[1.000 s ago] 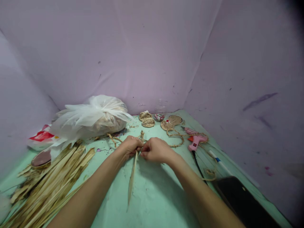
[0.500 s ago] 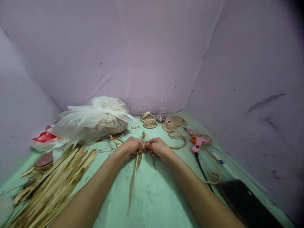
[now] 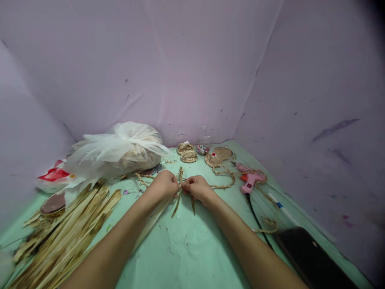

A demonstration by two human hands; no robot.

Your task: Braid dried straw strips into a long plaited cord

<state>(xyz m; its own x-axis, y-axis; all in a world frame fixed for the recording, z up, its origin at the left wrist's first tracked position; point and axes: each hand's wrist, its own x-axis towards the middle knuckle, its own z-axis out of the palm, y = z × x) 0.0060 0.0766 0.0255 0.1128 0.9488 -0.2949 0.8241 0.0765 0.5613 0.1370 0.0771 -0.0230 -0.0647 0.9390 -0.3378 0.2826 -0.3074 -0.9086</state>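
Observation:
Close together over the middle of the green-covered table, my two hands work on a short braid of dried plant fibre (image 3: 181, 172) whose finished end points away from me. My left hand (image 3: 167, 184) is closed on a strand; a long pale strip trails from it down along my left forearm. Pinched in my right hand (image 3: 197, 188) is another strand, its brown tip (image 3: 193, 204) hanging below the fingers. Between the hands a third strand (image 3: 177, 206) hangs loose toward me. The fingers partly hide where the strands cross.
Dried strips (image 3: 69, 237) lie in a pile at left, below a tied white plastic bag (image 3: 120, 152). Woven pieces (image 3: 188, 154) and a jar of beads (image 3: 203, 149) stand at the back. A pink glue gun (image 3: 251, 181), a pen (image 3: 282, 208) and a black phone (image 3: 313, 257) lie at right.
The long pale strip has swung from hanging in the middle to the left, along my forearm. My hands have drawn slightly apart, and a loose strand now shows between them.

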